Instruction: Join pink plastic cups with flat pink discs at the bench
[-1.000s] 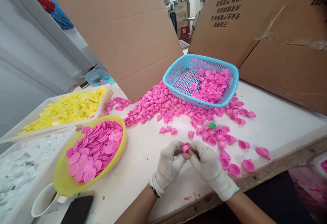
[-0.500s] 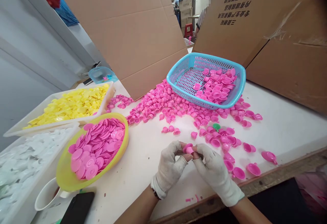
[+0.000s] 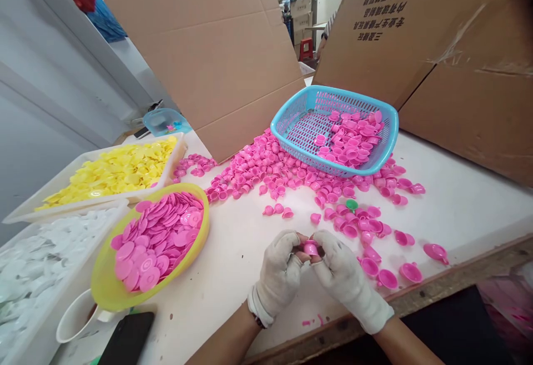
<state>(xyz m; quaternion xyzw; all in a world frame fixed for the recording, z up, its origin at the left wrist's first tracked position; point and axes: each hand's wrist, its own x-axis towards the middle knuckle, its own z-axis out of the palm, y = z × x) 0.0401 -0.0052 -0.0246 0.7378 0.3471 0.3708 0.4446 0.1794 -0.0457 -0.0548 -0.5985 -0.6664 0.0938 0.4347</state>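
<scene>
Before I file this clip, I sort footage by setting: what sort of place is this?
Probably a small factory assembly bench: the gloved left hand and right hand pinch one pink piece, identical pink cups lie heaped beside a blue basket, and pink discs fill a yellow bowl.

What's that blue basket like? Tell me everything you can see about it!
The blue basket is light-blue plastic, rectangular with rounded corners, a smooth rim and slotted walls and floor. It sits on the white table before the cardboard sheets, seemingly tipped, its near side against loose pink cups. Inside, a heap of pink cups lies toward its right end; the left floor is bare. The left hand and right hand, pinching a small pink cup, are apart from it.
</scene>
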